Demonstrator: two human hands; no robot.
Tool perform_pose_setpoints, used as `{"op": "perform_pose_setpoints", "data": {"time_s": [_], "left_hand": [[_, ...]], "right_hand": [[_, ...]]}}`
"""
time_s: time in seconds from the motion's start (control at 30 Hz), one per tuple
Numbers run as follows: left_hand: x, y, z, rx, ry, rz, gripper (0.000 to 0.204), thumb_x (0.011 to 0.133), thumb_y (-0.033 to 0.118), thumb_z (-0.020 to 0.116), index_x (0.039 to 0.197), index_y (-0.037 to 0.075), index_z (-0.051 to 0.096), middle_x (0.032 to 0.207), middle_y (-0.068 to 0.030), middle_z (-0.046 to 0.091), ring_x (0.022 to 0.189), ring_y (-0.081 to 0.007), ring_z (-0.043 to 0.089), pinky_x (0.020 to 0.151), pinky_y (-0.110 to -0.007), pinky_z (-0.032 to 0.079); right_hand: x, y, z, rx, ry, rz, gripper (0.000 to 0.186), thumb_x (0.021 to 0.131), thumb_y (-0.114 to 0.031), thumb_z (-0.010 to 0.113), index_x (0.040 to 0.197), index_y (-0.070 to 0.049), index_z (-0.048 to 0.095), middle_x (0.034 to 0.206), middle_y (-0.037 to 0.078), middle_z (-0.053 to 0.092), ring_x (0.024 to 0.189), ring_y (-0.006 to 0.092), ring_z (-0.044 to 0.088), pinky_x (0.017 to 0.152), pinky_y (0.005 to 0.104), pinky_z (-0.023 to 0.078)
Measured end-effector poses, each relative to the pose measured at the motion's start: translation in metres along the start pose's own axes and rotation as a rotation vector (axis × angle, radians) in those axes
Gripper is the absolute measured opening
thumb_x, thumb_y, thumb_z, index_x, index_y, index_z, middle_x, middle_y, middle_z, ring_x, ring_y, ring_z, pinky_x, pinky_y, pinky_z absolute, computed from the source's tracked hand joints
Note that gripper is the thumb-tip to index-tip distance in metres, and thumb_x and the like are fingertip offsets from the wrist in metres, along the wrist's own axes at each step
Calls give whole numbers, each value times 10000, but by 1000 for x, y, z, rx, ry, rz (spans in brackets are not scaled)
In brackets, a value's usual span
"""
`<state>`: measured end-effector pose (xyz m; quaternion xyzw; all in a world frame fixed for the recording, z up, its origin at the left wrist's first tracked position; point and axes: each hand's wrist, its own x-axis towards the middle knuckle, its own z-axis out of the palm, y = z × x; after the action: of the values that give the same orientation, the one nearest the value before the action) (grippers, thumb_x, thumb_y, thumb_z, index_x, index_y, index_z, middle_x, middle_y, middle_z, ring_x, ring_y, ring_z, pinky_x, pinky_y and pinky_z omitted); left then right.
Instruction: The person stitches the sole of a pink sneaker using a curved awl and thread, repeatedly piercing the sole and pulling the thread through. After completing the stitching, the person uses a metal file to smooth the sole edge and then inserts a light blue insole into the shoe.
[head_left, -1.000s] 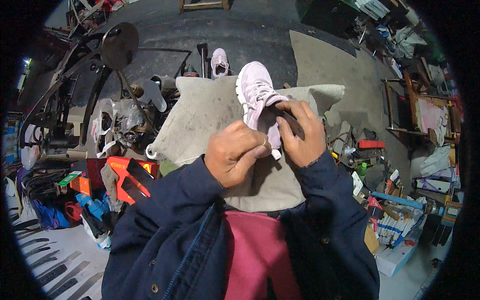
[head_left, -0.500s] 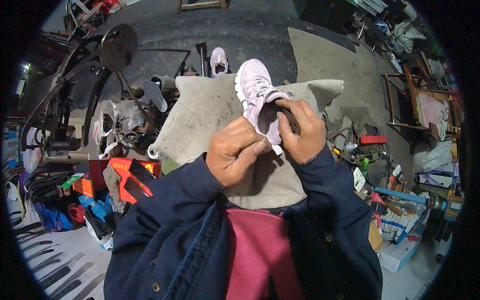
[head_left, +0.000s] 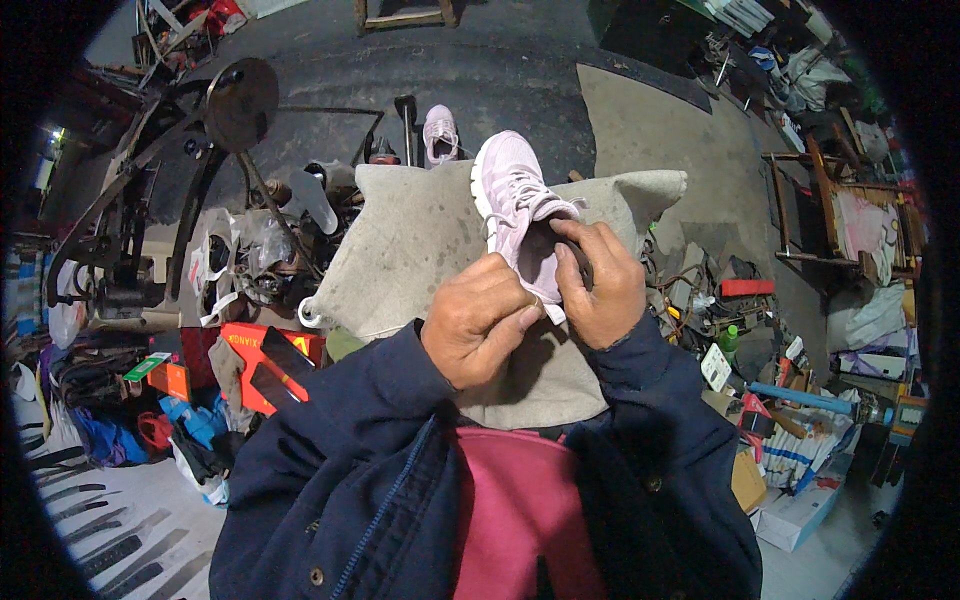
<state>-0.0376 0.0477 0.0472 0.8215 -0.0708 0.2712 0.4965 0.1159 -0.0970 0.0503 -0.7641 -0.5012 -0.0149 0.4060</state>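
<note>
A pale pink sneaker [head_left: 510,170] lies on the grey cloth over my lap, its toe pointing away and its opening toward me. My right hand [head_left: 605,285] grips the collar on its right side, thumb at the opening and fingers bent over the edge. Something dark shows between thumb and fingers; I cannot tell what it is. At the heel, my left hand [head_left: 480,320] is closed in a pinch, thumb against the bent forefinger. Whatever sits in that pinch is too small to make out. A white tab hangs at the heel between both hands.
A second pink sneaker [head_left: 440,135] stands on the floor beyond the grey cloth [head_left: 400,240]. At left rises a dark metal machine with a round wheel [head_left: 242,105]. An orange-red box [head_left: 265,360] lies near my left elbow. Tools and a blue rod [head_left: 800,396] clutter the right.
The sneaker has come slightly toward me, its toe lower in the picture. Both hands keep their places at heel and collar, with only small shifts.
</note>
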Motion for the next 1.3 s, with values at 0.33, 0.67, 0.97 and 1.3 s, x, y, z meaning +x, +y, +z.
{"op": "perform_pose_setpoints", "data": {"time_s": [0.33, 0.67, 0.97, 1.3], "left_hand": [[0, 4, 10, 34, -19, 94, 53, 809, -13, 655, 855, -3, 632, 789, -153, 542, 732, -347, 516, 649, -440, 429], [-41, 22, -32, 95, 214, -131, 110, 860, 76, 618, 812, -23, 616, 729, -136, 508, 643, -296, 497, 606, -391, 404], [-82, -61, -144, 546, 642, -614, 325, 1060, 270, 586, 1059, -48, 653, 846, -24, 600, 778, -126, 541, 728, -275, 443], [-63, -83, -148, 760, 136, -451, 253, 1001, 170, 636, 1173, 7, 725, 1315, -189, 670, 1272, -336, 591, 1108, -416, 411]], "right_hand": [[-6, 3, 13, 60, 14, -36, 264, 937, 6, 637, 1198, -6, 671, 1018, 195, 638, 896, 382, 673, 778, 410, 537], [-26, -10, -42, 300, 102, 299, 239, 984, -92, 609, 1180, -2, 712, 986, 71, 694, 689, 123, 650, 645, 260, 507], [-204, 123, -101, 935, 1109, 786, 441, 1007, -255, 593, 1339, 37, 603, 1169, 96, 684, 779, 210, 617, 646, 330, 493], [-445, 179, 7, 564, 900, 1152, 474, 934, -74, 730, 1386, 4, 611, 1114, 133, 729, 914, 236, 692, 798, 366, 567]]}}
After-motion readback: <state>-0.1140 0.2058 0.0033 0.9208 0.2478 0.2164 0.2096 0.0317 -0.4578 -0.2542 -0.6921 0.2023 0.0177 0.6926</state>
